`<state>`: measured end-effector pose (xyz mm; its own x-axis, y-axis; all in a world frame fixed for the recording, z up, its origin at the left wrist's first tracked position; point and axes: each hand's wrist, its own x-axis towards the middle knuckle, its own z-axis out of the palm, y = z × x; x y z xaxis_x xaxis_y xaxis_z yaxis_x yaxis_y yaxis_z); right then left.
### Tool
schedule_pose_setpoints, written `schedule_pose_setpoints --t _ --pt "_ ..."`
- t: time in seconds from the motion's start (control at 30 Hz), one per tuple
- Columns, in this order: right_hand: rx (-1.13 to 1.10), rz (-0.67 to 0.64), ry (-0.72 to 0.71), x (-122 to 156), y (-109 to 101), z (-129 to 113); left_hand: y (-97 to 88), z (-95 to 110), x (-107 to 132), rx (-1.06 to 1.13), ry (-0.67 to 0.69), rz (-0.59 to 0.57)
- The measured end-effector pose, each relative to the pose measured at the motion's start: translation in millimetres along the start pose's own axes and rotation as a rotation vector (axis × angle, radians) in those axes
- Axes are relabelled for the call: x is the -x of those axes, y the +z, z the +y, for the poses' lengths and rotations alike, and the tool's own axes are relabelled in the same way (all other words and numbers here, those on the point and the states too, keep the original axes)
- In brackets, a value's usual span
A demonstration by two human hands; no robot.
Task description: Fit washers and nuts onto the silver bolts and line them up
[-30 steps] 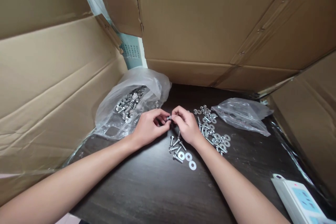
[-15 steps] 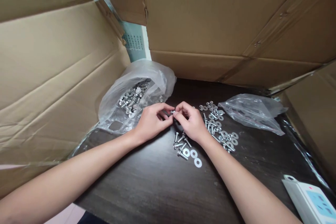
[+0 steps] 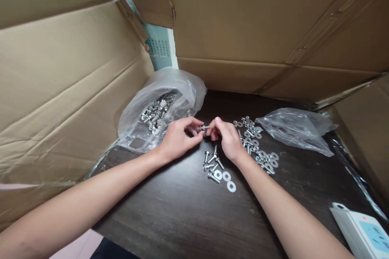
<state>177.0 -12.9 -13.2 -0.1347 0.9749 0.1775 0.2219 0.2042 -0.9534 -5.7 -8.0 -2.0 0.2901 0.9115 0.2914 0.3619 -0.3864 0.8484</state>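
Between the thumb and fingers of my left hand (image 3: pixel 179 136) is a silver bolt (image 3: pixel 204 128), held sideways above the dark table with its shank pointing right. A small nut or collar seems to sit on it, too small to make out. My right hand (image 3: pixel 229 137) is at the shank's end, its fingers loosely curled by the tip and its thumb raised away from them. Just below the hands lies a group of loose bolts (image 3: pixel 214 164), with a few flat washers (image 3: pixel 231 186) at its near side.
At the left back, an open plastic bag (image 3: pixel 182 85) holds many metal fasteners (image 3: pixel 158 111). More bolts, washers and nuts (image 3: pixel 253 141) lie right of my hands, beside a crumpled clear bag (image 3: pixel 299 127). Cardboard walls (image 3: pixel 243 20) enclose the table (image 3: pixel 182 210). A white device (image 3: pixel 361 226) sits at lower right.
My right hand has let go of its pinch and shifted slightly right, its thumb now lifted, so more of the bolt shows. My left hand keeps its hold. The view has shifted slightly.
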Motion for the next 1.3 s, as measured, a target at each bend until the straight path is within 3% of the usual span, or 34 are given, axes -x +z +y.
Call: schedule_pose_setpoints --t 0.33,0.7,0.83,1.1,1.2,1.3 --pt "-0.165 0.056 0.042 -3 -1 -4 -0.8 3 0 -0.011 0.013 0.022" --pt "-0.044 0.042 -0.006 -1 -1 -11 -0.3 0 -1 0.012 0.011 -0.009" --pt "0.111 0.084 -0.141 3 1 -11 1.4 -3 -3 0.037 -0.043 -0.015" --pt "0.531 0.237 -0.585 13 7 -15 1.3 -3 -4 0.118 -0.166 -0.019" --pt "0.611 0.263 -0.633 13 5 -16 0.7 -4 -4 0.137 -0.18 -0.019" --pt "0.716 0.204 -0.642 12 2 -15 0.7 -6 -4 0.157 -0.16 -0.023"
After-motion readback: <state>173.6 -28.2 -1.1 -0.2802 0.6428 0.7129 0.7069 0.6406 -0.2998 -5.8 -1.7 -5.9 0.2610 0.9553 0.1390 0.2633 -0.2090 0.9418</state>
